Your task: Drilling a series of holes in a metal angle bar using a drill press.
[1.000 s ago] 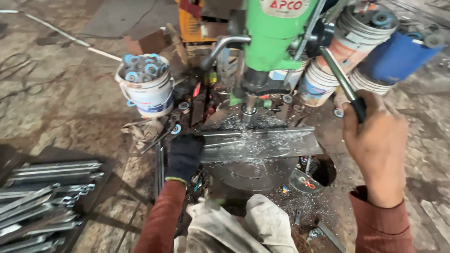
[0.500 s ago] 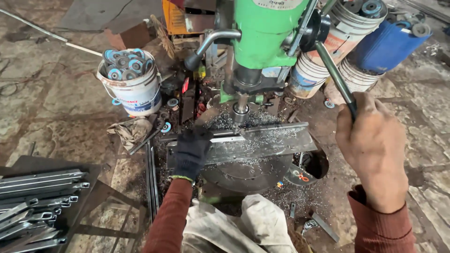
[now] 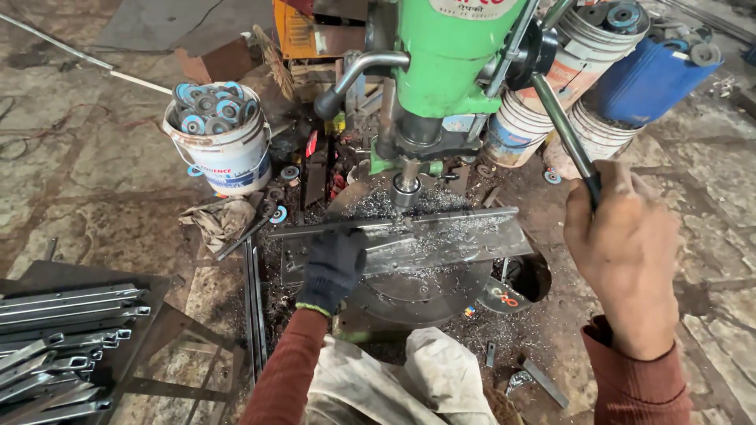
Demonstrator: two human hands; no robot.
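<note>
Grip: while pressing flat on the angle-iron bar on the round drill table, gloved left hand unclenched; bare right hand clenched around feed lever.
Risk: likely bar spin if bit grabs; shavings near glove.
Around: bucket of discs left, blue drum right, steel strips stacked near-left.

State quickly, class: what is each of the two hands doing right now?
Left hand: gloved, pressed flat on the metal angle bar under the green drill press.
Right hand: bare, closed around the feed lever.
</note>
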